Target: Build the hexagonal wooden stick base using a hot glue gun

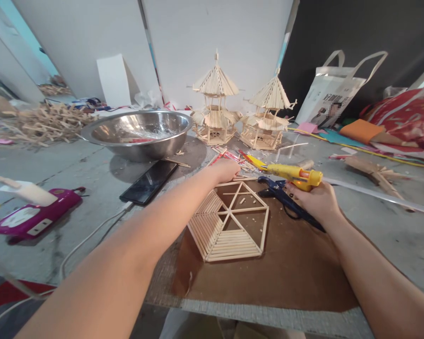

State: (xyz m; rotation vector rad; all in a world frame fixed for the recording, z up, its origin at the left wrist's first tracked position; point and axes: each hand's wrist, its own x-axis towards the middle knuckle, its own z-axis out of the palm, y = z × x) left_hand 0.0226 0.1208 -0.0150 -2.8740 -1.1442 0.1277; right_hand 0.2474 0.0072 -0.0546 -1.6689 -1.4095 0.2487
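Observation:
My left hand [228,170] is closed at a pile of thin wooden sticks [247,165]; its fingertips are hidden, so I cannot make out what they hold. My right hand [320,200] is wrapped round a yellow hot glue gun [293,173], its nozzle pointing left. Dark blue cutters [286,200] lie just under that hand. Between my arms a six-sided stick frame [229,214] rests flat on a brown board [268,282]. Rows of sticks fill its left and front sections, while the back and right ones show bare board with small scraps.
Two stick pagodas [217,113] stand behind. Left are a steel bowl [141,146], a black phone [150,181] on a cable, a purple power strip [42,216] and heaped wood scraps [45,122]. A white bag [328,94] and orange paper [362,132] are at right.

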